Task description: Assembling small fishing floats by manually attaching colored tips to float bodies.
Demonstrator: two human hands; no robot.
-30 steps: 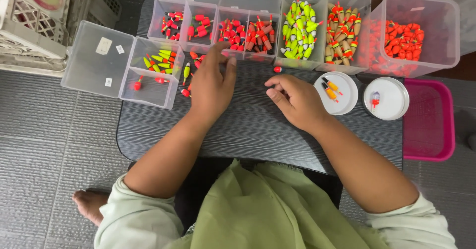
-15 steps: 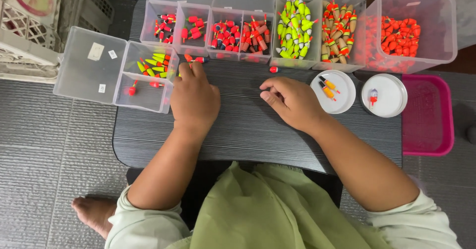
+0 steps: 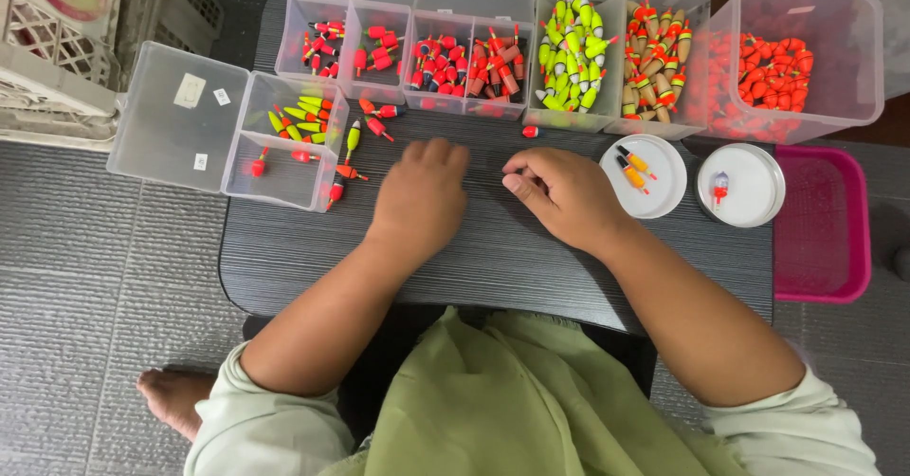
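My left hand (image 3: 420,194) lies palm down on the dark table (image 3: 493,248), fingers together, close to my right hand (image 3: 559,192). The right hand's fingers are curled near the table top; what they hold, if anything, is hidden. Loose red and yellow-green fishing floats (image 3: 365,125) lie on the table left of my left hand. A single small red float (image 3: 531,132) sits just beyond my right hand. A row of clear plastic boxes (image 3: 474,49) along the far edge holds sorted floats in red, yellow-green and tan.
Two round white lids (image 3: 664,187) (image 3: 754,192) with a few floats sit right of my right hand. A pink tray (image 3: 825,220) is at the right edge. A clear two-part box (image 3: 237,135) with open lid sits left. White crates (image 3: 57,49) stand far left.
My left hand has drawn back from the loose floats at the left boxes toward the table's middle, ending beside my right hand. The right hand has hardly moved.
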